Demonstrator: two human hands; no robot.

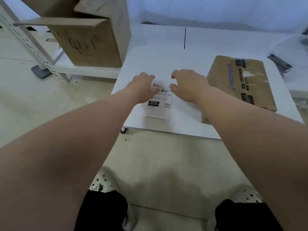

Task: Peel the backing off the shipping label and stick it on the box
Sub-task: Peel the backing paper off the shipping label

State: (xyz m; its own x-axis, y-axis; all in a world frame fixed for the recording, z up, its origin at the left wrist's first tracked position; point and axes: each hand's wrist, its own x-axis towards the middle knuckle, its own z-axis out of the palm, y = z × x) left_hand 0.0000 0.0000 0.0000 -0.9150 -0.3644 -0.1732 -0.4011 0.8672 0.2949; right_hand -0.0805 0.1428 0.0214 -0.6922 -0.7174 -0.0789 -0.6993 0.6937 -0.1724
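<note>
A white shipping label [159, 105] with a barcode, a black "010" block and a QR code lies flat on the white table [160, 60]. My left hand [141, 86] rests over the label's upper left part, fingers curled down onto it. My right hand [188, 85] hovers at the label's upper right edge, fingers bent and apart, holding nothing. A flat brown cardboard box [240, 84] with blue printed tape lies on the table just right of my right hand. The label's far end is hidden under my hands.
A large open cardboard box [90, 42] with handwriting stands on a low shelf at the left, beside a white perforated metal rack [26, 40]. A dark object [281, 64] lies at the table's right edge. The floor and my shoes are below.
</note>
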